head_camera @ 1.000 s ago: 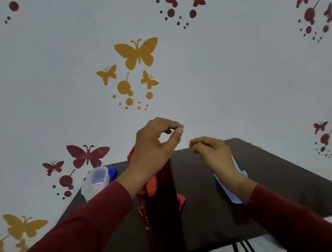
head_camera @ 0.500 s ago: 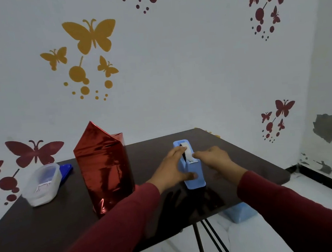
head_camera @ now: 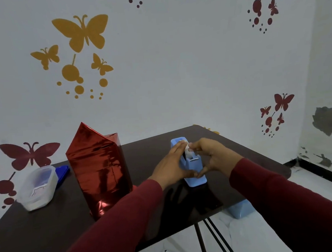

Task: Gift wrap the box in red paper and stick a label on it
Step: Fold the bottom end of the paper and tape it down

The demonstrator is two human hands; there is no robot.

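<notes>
- The right hand (head_camera: 213,158) pinches the white tape (head_camera: 187,151) at the top of the blue dispenser (head_camera: 192,163), fingertips curled onto the strip and thumb low against the dispenser's right side.
- The left hand (head_camera: 171,165) lies along the dispenser's left side, fingers nearly straight and pressed flat to it, thumb tucked near its base; it steadies the dispenser and does not curl around it.
- The dispenser stands on the dark table (head_camera: 50,234), roughly centre, at 3 o'clock from the box (head_camera: 99,171) and apart from it.
- The box stands upright on the table, tall and narrow, wholly covered in shiny red foil paper that mirrors the room in streaks.
- Its top is unfinished: one flap of paper rises to a point at 11 o'clock, while the rest of the upper edge runs level.
- At the foot, the paper is creased and crumpled, with a small fold poking out at 4 o'clock.
- No label shows on the faces in view.
- At 9 o'clock from the box sits a clear plastic tub (head_camera: 38,187), with a blue lid (head_camera: 62,172) just behind it.
- Both forearms wear dark red sleeves (head_camera: 109,225).
</notes>
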